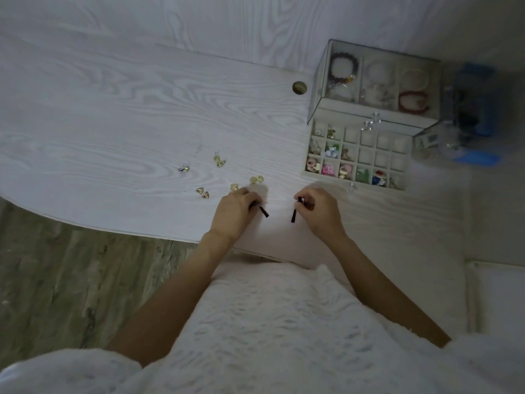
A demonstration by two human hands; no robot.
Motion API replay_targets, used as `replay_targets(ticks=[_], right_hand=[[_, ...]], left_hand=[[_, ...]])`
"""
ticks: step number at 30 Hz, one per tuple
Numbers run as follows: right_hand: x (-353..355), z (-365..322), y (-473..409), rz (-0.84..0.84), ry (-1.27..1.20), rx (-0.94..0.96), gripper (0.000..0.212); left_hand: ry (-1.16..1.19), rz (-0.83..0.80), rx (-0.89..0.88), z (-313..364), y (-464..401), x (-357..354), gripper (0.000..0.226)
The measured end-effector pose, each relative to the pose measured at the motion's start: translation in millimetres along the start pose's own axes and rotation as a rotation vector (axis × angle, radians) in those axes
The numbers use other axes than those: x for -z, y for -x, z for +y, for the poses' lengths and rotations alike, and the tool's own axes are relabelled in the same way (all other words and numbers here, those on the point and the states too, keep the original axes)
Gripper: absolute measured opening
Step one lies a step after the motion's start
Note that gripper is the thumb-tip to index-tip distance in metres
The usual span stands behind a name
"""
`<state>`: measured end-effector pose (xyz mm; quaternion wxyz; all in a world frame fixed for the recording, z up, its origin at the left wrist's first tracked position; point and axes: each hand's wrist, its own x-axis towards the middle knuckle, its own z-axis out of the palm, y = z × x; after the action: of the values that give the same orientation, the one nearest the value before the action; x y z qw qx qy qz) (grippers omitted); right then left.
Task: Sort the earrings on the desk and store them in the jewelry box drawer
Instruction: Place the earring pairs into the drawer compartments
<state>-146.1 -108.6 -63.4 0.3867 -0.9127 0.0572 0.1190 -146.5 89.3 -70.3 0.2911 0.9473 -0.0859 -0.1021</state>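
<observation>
My left hand [234, 213] grips a black tassel earring [264, 212] just above the desk near its front edge. A matching black tassel earring [294, 215] hangs from the pinch of my right hand [319, 211], a short way to the right. Several gold earrings lie on the desk [127, 115] left of my hands: a round pair [256, 179], one [233, 187] by my left knuckles, a triangular pair [202, 192], a pair [219, 160] farther back, a small one [184, 168]. The jewelry box [375, 83] stands at the right with its gridded drawer [358, 156] pulled out, several cells filled.
A round cable hole [299, 87] sits in the desk left of the box. Blue and clear items [468, 118], blurred, stand right of the box. The desk's curved front edge runs by my wrists, wooden floor [71, 280] below left. Bracelets lie in the box's glass top.
</observation>
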Motion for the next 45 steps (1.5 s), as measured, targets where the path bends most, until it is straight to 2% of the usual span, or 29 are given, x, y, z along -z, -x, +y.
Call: replay_targets(ticks=[3,8,11,14,19,25,30,35,39,45], right_hand=[[23,-4,0,0.075,-0.09,0.042,0.008],[72,3,-22,0.319,-0.151,0.03,0.009],[96,15,-45,0.416,-0.142,-0.02,0.01],[112,27,-65,0.463,-0.059,-0.041,0.012],[115,41,-79,0.38,0.002,-0.074,0.014],[114,49,-87,0.277,0.163,-0.09,0.025],[116,54,-78,0.32,0.345,-0.058,0.019],[115,67,-73,0.282,0.265,-0.078,0.025],[116,73,-72,0.303,0.233,-0.088,0.027],[115,71,-73,0.297,0.217,-0.048,0.028]], left_hand=[[-0.032,-0.003,-0.017,0,-4,4,0.01],[0.005,-0.011,0.007,3,-13,11,0.008],[0.127,0.018,0.013,16,-21,13,0.01],[0.353,0.042,0.041,40,-42,17,0.01],[0.493,0.042,-0.012,82,-86,22,0.01],[0.399,0.014,-0.117,128,-135,0,0.013],[0.339,-0.011,-0.164,155,-162,-33,0.016],[0.281,0.004,-0.189,163,-168,-59,0.015],[0.159,-0.02,-0.312,159,-169,-68,0.012],[0.117,-0.058,-0.364,162,-169,-66,0.021]])
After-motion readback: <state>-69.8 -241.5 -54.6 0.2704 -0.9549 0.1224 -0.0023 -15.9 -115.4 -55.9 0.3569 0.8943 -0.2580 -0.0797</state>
